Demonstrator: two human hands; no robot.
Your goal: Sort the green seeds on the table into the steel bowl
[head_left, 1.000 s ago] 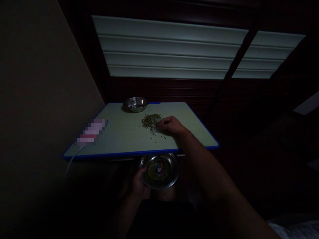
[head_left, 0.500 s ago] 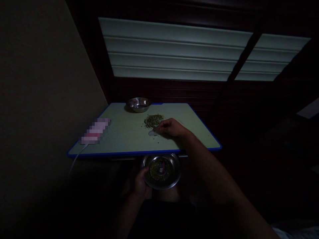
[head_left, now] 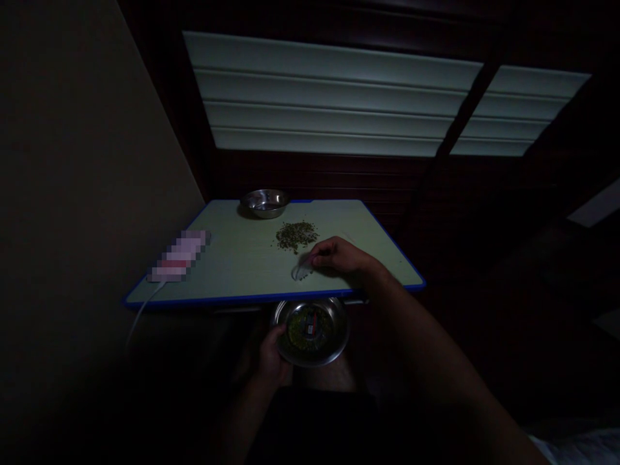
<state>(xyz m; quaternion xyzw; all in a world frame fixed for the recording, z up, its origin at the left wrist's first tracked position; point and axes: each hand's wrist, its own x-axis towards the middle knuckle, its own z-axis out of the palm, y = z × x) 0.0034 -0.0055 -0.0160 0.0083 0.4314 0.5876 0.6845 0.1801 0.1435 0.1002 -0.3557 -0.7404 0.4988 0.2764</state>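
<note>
Bean pile [head_left: 296, 235] on the table [head_left: 237, 265] looks like small, hard, dry stuff: next to no weight per piece, and I'd bet it rolls easily (too dim to swear they're beans). Just nearer the wearer than the pile, the right hand [head_left: 339, 254] has a thin clear piece [head_left: 303, 265] pinched between thumb and fingers, a few loose bits by its lower edge. Probably light, bendy plastic, so a pinch at the top edge suits it. Well below the pile, past the table edge, the left hand [head_left: 274, 355] grips a steel bowl [head_left: 341, 345] at its left rim, thumb over the top. Thin metal, I'd guess: stiff, a bit slick, rim's the best hold. It's got green contents [head_left: 295, 332] around a dark, red-striped thing [head_left: 310, 325].

Tabletop's pale, smooth-looking, blue-edged. Behind the pile and left: a second metal bowl [head_left: 265, 212]. Farther left: a pixelated pink thing [head_left: 181, 253] with a white cable [head_left: 141, 311]. Beyond the pile, gloomy reddish woodwork [head_left: 310, 171] and slatted panels [head_left: 324, 93].
</note>
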